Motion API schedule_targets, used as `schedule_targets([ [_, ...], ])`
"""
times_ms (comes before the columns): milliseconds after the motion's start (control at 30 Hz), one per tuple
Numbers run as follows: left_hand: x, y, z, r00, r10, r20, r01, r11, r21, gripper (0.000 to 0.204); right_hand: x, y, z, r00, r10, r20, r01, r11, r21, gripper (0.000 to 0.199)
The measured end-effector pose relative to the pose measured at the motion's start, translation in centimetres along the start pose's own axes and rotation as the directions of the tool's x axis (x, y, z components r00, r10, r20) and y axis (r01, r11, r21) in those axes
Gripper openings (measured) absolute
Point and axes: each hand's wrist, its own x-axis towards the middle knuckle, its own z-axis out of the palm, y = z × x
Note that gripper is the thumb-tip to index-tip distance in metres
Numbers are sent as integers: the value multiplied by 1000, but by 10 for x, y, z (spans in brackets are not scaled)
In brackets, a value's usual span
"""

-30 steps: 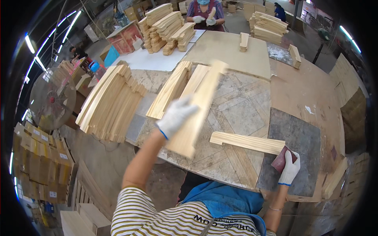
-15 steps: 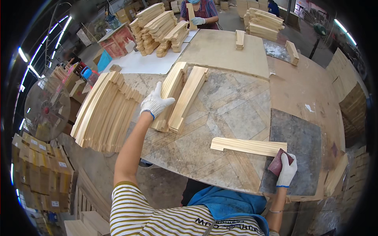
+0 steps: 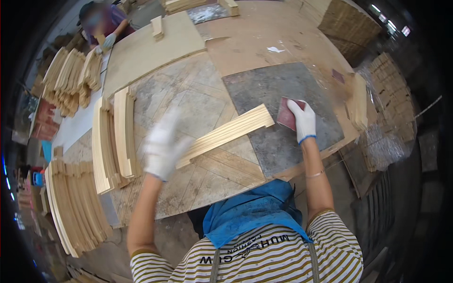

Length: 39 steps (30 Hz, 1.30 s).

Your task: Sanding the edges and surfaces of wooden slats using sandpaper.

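Note:
A pale notched wooden slat (image 3: 231,130) lies slantwise on the worn tabletop, its right end on a dark grey mat (image 3: 292,75). My white-gloved left hand (image 3: 163,146), blurred by motion, is at the slat's left end and covers part of it. Its fingers look stretched, with the thumb apart; whether it touches the slat I cannot tell. Just beyond the slat's right end, my gloved right hand (image 3: 304,121) grips a maroon piece of sandpaper (image 3: 286,114) between thumb and fingers. Left of my left hand lie similar slats (image 3: 123,132) side by side.
A row of stacked slats (image 3: 78,203) stands at the table's left edge, with more piles (image 3: 71,78) farther back. Across the table a co-worker (image 3: 101,26) handles a wooden piece. A small maroon piece (image 3: 338,75) and a wooden block (image 3: 357,101) lie at the right.
My left hand has left the slats at the left and come over to the single slat's left end. My right hand with the sandpaper has come off the slat's right end. The view has turned right.

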Motion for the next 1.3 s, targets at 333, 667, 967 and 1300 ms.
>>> schedule_targets([
  [333, 14, 80, 101, 968, -165, 190, 145, 983, 117, 72, 0, 5, 29, 958, -70, 277, 271, 532, -802, 33],
  [667, 57, 71, 44, 687, -135, 714, 399, 891, -216, 47, -24, -15, -62, 987, -28, 161, 71, 960, -269, 25],
  [967, 18, 95, 71, 909, -87, 409, 81, 996, 31, 85, 7, -7, 3, 957, -107, 268, 200, 916, -347, 34],
  [1300, 6, 98, 80, 919, -153, 363, 116, 986, 123, 79, -39, -4, -17, 904, 31, 425, 336, 563, -755, 29],
])
